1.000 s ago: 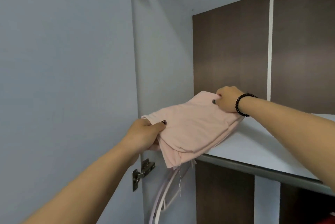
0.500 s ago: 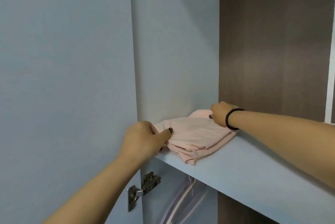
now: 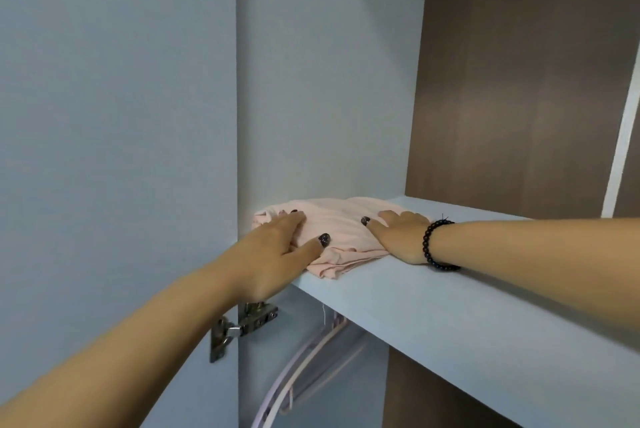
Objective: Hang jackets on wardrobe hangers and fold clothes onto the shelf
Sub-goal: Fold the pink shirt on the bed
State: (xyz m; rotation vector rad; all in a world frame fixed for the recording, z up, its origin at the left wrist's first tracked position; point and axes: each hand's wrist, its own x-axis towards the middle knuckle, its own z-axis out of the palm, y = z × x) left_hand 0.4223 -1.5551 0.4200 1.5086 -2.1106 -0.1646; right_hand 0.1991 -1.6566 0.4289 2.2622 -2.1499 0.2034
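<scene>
A folded pale pink garment (image 3: 341,232) lies on the white wardrobe shelf (image 3: 450,310), pushed into the left corner where the shelf meets the pale side wall (image 3: 322,81) of the wardrobe. Its layered front edges sit just back from the shelf's front edge.

The left hand (image 3: 277,251) rests flat on the left end of the garment, fingers stretched forward over the cloth and thumb spread out to the right along its front; its grip is wide and holds nothing. The right hand (image 3: 398,237) lies palm down on the right end of the garment, fingers straight and pointing left, the heel of the hand at the shelf top; its grip is wide too, pressing and not clasping. A black bead bracelet (image 3: 434,247) circles the right wrist. Both hands have dark painted nails.

Behind the shelf stands a dark brown back panel (image 3: 519,88). To the left, the open wardrobe door (image 3: 114,116) hangs on a metal hinge (image 3: 242,327). Below the shelf, pale pink and lilac hangers (image 3: 304,368) hang close together.
</scene>
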